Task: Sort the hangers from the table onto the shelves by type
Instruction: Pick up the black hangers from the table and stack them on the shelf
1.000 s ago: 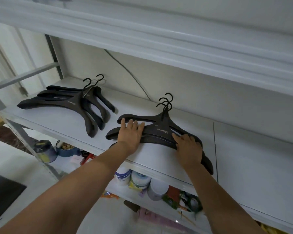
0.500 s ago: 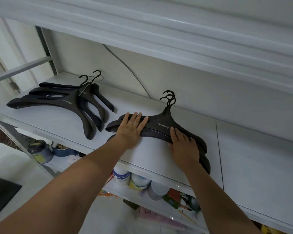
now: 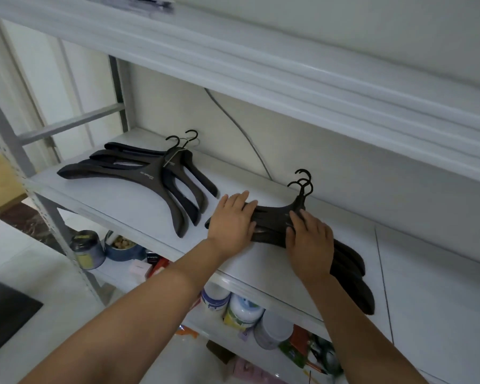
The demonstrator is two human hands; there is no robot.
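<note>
Resting flat on a white shelf, two stacks of black hangers lie side by side. The left stack shows four hangers, fanned. The right stack shows three hooks. The left hand presses down on its left arm, fingers together; the right hand lies on its middle, fingers slightly spread.

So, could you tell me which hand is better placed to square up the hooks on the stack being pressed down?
Probably the right hand: it lies flat on the neck of the near hanger stack, just below the hooks. The left hand rests on the far arm.
</note>
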